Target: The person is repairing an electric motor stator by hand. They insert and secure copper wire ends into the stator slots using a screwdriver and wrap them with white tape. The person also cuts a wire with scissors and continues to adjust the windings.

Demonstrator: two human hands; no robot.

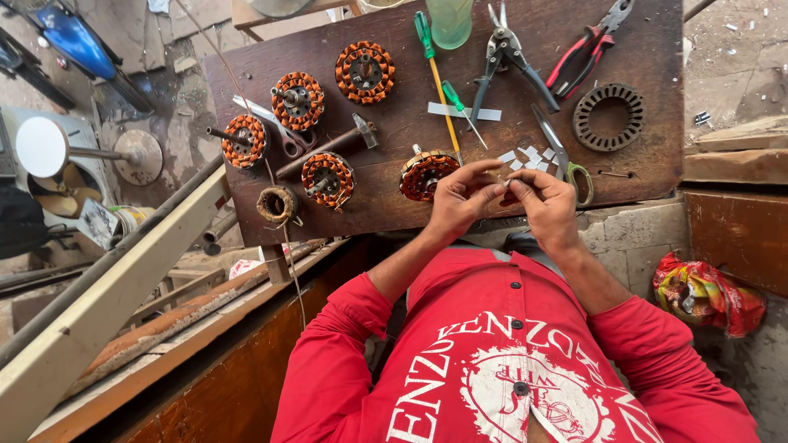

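Head view: a small pale slip of paper-like material [501, 175] is pinched between the fingertips of both hands, above the near edge of the dark brown wooden board [657, 156]. The left hand [460, 201] and the right hand [546, 205] are each closed on it with thumb and forefinger. They seem to hold it close together so that so small a piece can be folded or shaped. What exactly it is cannot be told.

A scatter of small white cut paper pieces [529, 156] lies on the board's near edge, just beyond the fingers, probably kept there as ready stock. Beside them are the green-handled scissors [568, 164]. One longer white paper strip [464, 111] lies at the board's middle.

Five copper-wound orange motor stators sit on the board:
- the closest [425, 174] at the near edge, by the left hand
- four more [327, 179] [245, 139] [297, 100] [365, 72] towards the board's left side

One bare dark steel stator ring [608, 116] lies on the board's right side.

Along the board's far edge are two green-handled screwdrivers [433, 66] [456, 102], one pair of grey snips [509, 57] and one pair of red-handled pliers [584, 51].
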